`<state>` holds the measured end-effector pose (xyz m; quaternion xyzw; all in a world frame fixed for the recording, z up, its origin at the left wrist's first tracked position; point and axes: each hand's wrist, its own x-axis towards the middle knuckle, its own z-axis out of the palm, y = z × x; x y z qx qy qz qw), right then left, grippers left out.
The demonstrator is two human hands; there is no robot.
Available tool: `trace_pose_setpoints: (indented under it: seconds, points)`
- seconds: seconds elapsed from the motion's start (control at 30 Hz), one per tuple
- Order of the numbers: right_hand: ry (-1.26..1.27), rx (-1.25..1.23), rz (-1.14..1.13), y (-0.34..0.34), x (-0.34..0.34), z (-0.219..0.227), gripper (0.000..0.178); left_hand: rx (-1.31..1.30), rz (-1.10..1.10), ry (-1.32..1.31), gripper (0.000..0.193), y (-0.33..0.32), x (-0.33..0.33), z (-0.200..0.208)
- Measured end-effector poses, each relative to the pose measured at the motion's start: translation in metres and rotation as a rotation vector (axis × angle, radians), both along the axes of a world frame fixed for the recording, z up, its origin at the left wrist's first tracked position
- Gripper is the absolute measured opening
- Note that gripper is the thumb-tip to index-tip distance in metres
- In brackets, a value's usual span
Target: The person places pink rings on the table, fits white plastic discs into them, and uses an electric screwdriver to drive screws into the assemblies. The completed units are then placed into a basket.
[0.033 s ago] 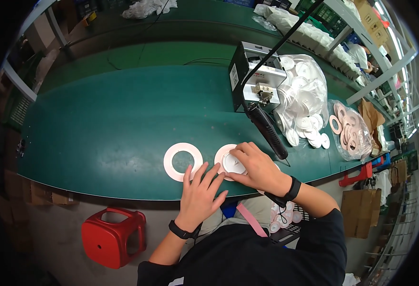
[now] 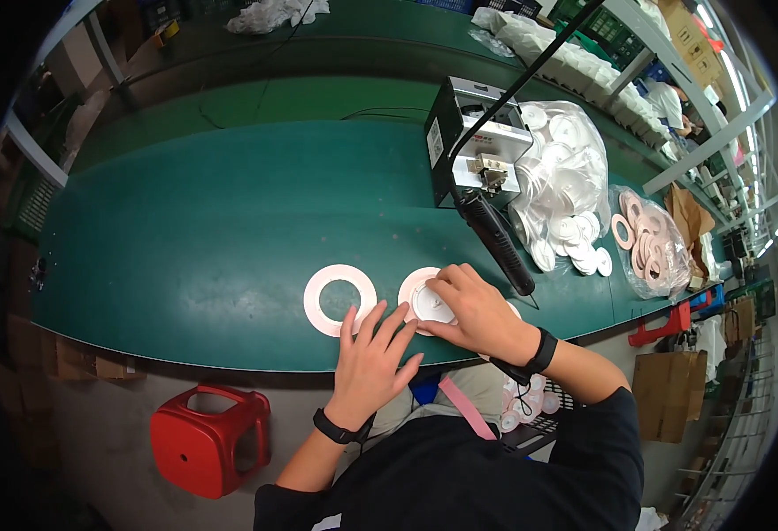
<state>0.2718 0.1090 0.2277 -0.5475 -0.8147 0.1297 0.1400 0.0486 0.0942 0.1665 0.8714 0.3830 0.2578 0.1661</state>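
Note:
A flat pale-pink ring (image 2: pixel 315 303) lies on the green table near its front edge. To its right is a second pale-pink ring (image 2: pixel 408 288) with a round white disc (image 2: pixel 429 303) in its middle. My right hand (image 2: pixel 477 311) grips the disc between thumb and fingers, covering its right side. My left hand (image 2: pixel 373 361) lies flat with fingers spread; some fingertips overlap the left ring, others reach the near left edge of the second ring. Part of another pale round piece shows behind my right wrist, mostly hidden.
A black electric screwdriver (image 2: pixel 495 243) hangs on a cord right of my hands. Behind it stands a metal-fronted box machine (image 2: pixel 477 142). Bags of white discs (image 2: pixel 566 190) and pink rings (image 2: pixel 650 243) lie at the right. A red stool (image 2: pixel 203 442) stands on the floor, left.

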Motion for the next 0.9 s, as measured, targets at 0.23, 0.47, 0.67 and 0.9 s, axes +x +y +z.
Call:
trace_pose_setpoints:
  seconds: [0.23,0.47,0.67,0.9]
  points:
    - [-0.170,0.130,-0.003,0.003,-0.009,-0.013,0.052,-0.029,0.006,-0.032,0.073,-0.001,-0.002,-0.001]
    - [-0.158,0.163,0.056,0.007,-0.004,-0.017,0.049,0.001,0.014,-0.020,0.077,-0.002,-0.001,-0.002]
    - [-0.112,0.155,0.110,0.010,0.015,-0.012,0.049,-0.011,-0.004,-0.023,0.076,0.000,0.006,0.000]
    - [0.011,0.126,0.112,0.008,0.005,-0.028,0.050,-0.019,0.035,0.011,0.075,-0.006,-0.001,0.003]
